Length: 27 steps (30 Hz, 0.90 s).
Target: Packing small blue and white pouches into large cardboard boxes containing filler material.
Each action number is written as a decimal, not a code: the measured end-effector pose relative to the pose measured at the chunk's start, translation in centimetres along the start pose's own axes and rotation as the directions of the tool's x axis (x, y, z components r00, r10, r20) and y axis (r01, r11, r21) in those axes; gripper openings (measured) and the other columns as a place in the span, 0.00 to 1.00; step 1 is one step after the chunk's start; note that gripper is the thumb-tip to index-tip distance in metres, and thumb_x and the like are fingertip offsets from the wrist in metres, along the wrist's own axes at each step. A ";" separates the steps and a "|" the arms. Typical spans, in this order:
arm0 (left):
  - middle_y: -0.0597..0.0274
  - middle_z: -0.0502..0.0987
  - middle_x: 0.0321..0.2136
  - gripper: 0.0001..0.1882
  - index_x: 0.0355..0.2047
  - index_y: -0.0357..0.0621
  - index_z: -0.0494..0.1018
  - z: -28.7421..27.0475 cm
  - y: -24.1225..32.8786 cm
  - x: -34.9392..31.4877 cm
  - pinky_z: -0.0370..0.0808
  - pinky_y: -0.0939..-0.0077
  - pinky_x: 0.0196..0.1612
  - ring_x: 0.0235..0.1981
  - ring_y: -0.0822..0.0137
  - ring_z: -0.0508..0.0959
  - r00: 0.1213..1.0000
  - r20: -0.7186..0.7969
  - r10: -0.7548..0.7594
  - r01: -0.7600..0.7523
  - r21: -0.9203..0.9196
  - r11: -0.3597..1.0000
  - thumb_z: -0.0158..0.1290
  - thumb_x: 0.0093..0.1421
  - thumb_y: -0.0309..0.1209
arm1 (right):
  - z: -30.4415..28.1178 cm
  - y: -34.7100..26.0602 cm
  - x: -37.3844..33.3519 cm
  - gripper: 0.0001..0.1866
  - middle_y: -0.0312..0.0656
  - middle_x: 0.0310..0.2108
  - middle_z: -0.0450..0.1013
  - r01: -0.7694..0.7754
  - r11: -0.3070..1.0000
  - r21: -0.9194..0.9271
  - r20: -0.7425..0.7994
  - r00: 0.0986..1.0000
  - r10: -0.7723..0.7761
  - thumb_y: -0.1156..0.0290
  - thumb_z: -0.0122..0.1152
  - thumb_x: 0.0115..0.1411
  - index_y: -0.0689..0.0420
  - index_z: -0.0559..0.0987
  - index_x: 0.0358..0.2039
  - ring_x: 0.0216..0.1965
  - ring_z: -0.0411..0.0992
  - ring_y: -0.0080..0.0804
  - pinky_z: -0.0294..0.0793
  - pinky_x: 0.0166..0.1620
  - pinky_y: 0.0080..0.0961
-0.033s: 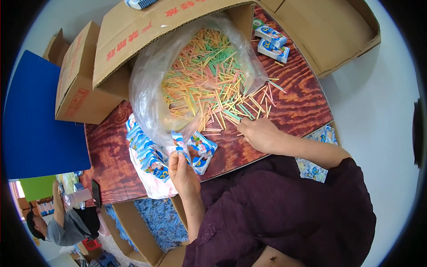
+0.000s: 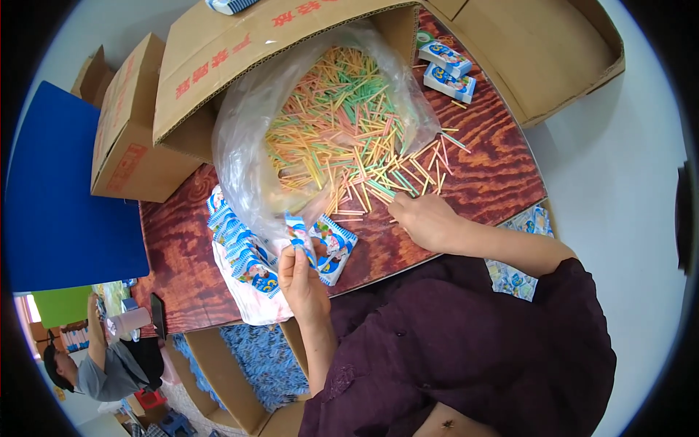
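Note:
My left hand [image 2: 301, 280] pinches a small blue-and-white printed packet [image 2: 298, 231], held upright at the table's near side. Beside it lies another packet [image 2: 333, 250], flat on the table. To its left a row of overlapping packets [image 2: 246, 251] rests on a white cloth [image 2: 256, 309]. My right hand [image 2: 424, 221] is curled at the near edge of a loose pile of thin coloured sticks [image 2: 362, 175], its fingertips closed on some of them and partly hidden. The sticks, yellow, pink, orange and green, spill from a clear plastic bag [image 2: 244, 149].
The bag lies inside a tipped cardboard box [image 2: 211, 62] on the red wood-patterned table [image 2: 489, 169]. Two small packs [image 2: 449, 83] and green tape [image 2: 423, 37] sit far right. An open carton [image 2: 542, 51] stands beyond. Another person [image 2: 109, 370] works at the left, near a phone [image 2: 157, 315].

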<state>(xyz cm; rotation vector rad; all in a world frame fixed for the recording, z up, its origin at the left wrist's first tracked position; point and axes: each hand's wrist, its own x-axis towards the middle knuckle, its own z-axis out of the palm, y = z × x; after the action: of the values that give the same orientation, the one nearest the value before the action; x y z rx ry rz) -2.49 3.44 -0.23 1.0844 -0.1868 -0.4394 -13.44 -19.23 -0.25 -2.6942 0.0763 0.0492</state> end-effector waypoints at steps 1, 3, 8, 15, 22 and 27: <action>0.56 0.78 0.35 0.07 0.37 0.38 0.73 0.1 -0.3 -0.1 0.72 0.71 0.43 0.35 0.66 0.78 1.000 -0.003 0.002 -0.002 0.004 1.000 0.48 0.64 0.29 | 0.1 0.0 0.1 0.06 0.51 0.33 0.69 0.004 1.000 0.004 0.000 1.000 -0.004 0.77 0.54 0.49 0.64 0.72 0.29 0.29 0.75 0.50 0.75 0.30 0.42; 0.56 0.78 0.35 0.07 0.36 0.38 0.73 0.2 -0.5 -0.2 0.72 0.70 0.43 0.36 0.65 0.77 0.999 -0.040 -0.014 0.015 0.047 0.999 0.47 0.64 0.28 | 0.5 0.0 0.6 0.08 0.49 0.36 0.68 0.007 0.999 -0.037 0.074 0.997 -0.004 0.76 0.54 0.50 0.61 0.71 0.32 0.29 0.73 0.49 0.73 0.30 0.43; 0.57 0.77 0.37 0.08 0.40 0.34 0.74 0.5 -0.1 -0.6 0.69 0.75 0.46 0.39 0.69 0.75 1.000 0.013 -0.013 0.011 0.099 0.995 0.49 0.62 0.22 | 0.9 0.4 1.4 0.09 0.41 0.27 0.66 -0.047 0.852 0.521 0.030 0.999 0.037 0.74 0.56 0.51 0.61 0.71 0.33 0.22 0.68 0.36 0.69 0.25 0.33; 0.62 0.74 0.39 0.07 0.37 0.31 0.75 1.2 -0.1 -0.5 0.66 0.81 0.45 0.41 0.74 0.72 0.995 0.086 0.047 -0.075 0.360 0.930 0.50 0.61 0.20 | 0.3 0.9 3.2 0.12 0.34 0.18 0.65 -0.311 -0.438 0.844 0.338 0.941 -0.017 0.72 0.48 0.64 0.61 0.71 0.47 0.15 0.61 0.17 0.63 0.19 0.16; 0.66 0.76 0.31 0.03 0.34 0.36 0.74 0.4 -0.6 -1.0 0.69 0.84 0.39 0.32 0.78 0.73 0.997 -0.061 -0.039 0.052 0.237 0.970 0.51 0.62 0.23 | 0.0 -2.3 3.4 0.12 0.36 0.24 0.68 -0.043 0.151 0.988 -0.004 0.954 0.299 0.68 0.53 0.64 0.59 0.72 0.45 0.24 0.66 0.17 0.66 0.27 0.18; 0.70 0.74 0.25 0.02 0.31 0.37 0.72 1.0 -0.7 -1.1 0.67 0.87 0.33 0.27 0.81 0.70 0.991 -0.019 -0.131 0.132 0.221 0.966 0.54 0.60 0.22 | 3.4 -1.7 2.2 0.10 0.40 0.23 0.71 0.109 0.713 0.692 -0.272 0.955 0.119 0.72 0.59 0.59 0.59 0.74 0.40 0.27 0.72 0.25 0.69 0.31 0.23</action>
<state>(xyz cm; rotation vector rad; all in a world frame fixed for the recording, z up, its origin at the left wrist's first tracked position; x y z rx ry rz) -4.03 2.89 -0.31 1.3227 -0.1633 -0.5444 -11.21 -16.27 -2.69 -1.9018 0.1593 -0.3286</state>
